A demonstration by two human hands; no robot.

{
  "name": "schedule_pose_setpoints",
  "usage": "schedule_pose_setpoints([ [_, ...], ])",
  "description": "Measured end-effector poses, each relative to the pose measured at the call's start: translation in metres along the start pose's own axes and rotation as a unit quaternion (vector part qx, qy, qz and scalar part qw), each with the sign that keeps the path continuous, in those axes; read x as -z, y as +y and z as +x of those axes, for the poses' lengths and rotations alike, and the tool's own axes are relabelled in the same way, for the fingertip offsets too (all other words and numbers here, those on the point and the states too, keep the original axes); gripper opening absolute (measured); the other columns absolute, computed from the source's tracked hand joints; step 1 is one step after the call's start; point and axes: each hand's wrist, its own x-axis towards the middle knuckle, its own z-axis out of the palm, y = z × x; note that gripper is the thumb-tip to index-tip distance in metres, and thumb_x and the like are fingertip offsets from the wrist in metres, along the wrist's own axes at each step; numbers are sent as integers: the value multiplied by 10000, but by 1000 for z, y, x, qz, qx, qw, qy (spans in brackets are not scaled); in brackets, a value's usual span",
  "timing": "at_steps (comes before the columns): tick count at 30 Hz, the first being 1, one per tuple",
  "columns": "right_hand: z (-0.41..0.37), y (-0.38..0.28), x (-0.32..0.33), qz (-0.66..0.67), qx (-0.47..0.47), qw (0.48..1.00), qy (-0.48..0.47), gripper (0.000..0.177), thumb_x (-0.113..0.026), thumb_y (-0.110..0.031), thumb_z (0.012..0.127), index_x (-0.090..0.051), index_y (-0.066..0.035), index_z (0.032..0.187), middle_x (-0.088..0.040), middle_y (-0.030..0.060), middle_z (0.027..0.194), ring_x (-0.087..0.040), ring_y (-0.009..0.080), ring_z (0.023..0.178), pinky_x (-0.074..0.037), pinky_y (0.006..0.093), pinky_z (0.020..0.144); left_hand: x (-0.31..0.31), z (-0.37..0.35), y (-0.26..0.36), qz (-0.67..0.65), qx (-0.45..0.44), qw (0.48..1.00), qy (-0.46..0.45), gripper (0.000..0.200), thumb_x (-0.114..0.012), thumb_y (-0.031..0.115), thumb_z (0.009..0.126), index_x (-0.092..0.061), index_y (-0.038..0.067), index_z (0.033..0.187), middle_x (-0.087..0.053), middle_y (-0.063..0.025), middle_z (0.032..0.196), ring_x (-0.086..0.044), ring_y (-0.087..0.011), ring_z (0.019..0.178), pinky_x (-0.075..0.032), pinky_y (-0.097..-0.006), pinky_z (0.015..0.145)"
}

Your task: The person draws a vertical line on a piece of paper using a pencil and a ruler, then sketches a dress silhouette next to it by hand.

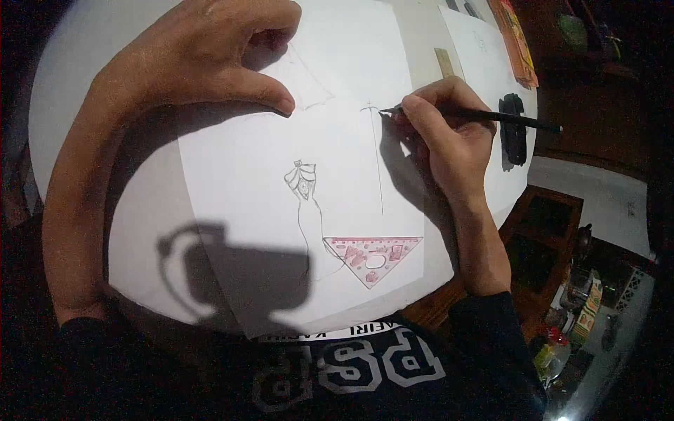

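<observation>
— Head camera first: what has the right hand [442, 133] got?
— A pencil [477, 117], thin and dark. Thumb and fingers are pinched shut on it low down, near the tip. The tip touches the paper [281, 189] at the top of a long straight line.
— And the left hand [203, 56]?
— It holds nothing. Thumb and fingers stand apart, and the thumb tip presses the sheet onto the table [147, 210], up and to the left of the pencil point.
— How would that pencil handle, you reckon?
— Light and stiff, I'd say, with a point that would snap under hard pressure. A low grip like that looks right for control. The long end sticks out to the right, past the knuckles.
— The sheet?
— Thin and floppy, and I'd judge it slides easily on that smooth top, so it wants a hand pinning it.
— Anything else about?
— A pink set square [372, 256] lies on the sheet near its lower edge, beside a sketched figure [303, 184]. A ruler [444, 62] and a black thing [514, 130] lie beyond the right hand.
</observation>
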Motion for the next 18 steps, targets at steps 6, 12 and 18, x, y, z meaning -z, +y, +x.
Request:
schedule_pose_setpoints([
  [6, 0, 3, -4, -7, 36, 999, 0, 114, -718, -82, 901, -663, 6, 854, -694, 79, 731, -668, 112, 636, -523, 245, 566, -2, 3, -7, 5, -24, 1000, 5, 504, -901, 414, 739, -572, 38, 803, -578, -89, 752, -572, -245, 687, -458, -366, 612],
  [12, -3, -4, -5, -62, 92, 994, -14, 130, -715, -86, 918, -671, 27, 869, -697, 97, 749, -680, 130, 629, -542, 258, 558, 0, 0, -1, 5, 2, 1000, 9, 501, -902, 405, 741, -568, 35, 800, -574, -89, 744, -571, -246, 679, -453, -362, 603],
  [18, -1, 8, -4, -87, 154, 984, -18, 125, -703, -76, 922, -672, 30, 864, -692, 107, 743, -685, 145, 627, -547, 265, 547, -1, 1, -8, -8, -28, 1000, 10, 490, -896, 392, 752, -567, 32, 807, -581, -90, 752, -568, -241, 677, -450, -364, 596],
])
